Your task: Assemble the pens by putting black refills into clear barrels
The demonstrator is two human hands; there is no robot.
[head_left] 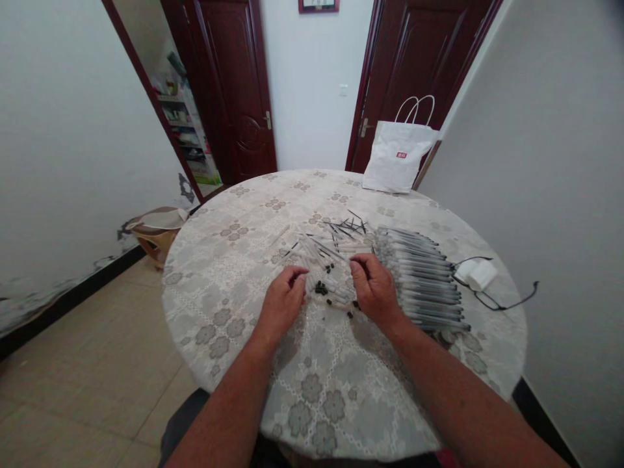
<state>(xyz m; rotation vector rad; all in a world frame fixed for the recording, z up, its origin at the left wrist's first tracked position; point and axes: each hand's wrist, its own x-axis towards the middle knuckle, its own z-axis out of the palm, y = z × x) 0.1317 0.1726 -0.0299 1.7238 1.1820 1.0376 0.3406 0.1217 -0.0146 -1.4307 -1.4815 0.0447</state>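
Head view, slim tube (332, 249) at right hand (376, 287), black pieces (320, 287) beside left hand (283, 297)

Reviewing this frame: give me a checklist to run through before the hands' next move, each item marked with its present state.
1. Left hand grip: cannot tell; fingers curled, contents hidden.
2. Right hand grip: cannot tell; a slender rod reaches its fingertips, but a pinch isn't clear.
3. Small black pieces near the hands: ok; most lie loose between them.
4. Dark thin rods lined up: not ok; they lie crisscrossed beyond the hands.
5. Grey sticks lined up: ok; side by side right of the right hand.
6. Glasses apart from the grey sticks: cannot tell; very close, contact unclear.
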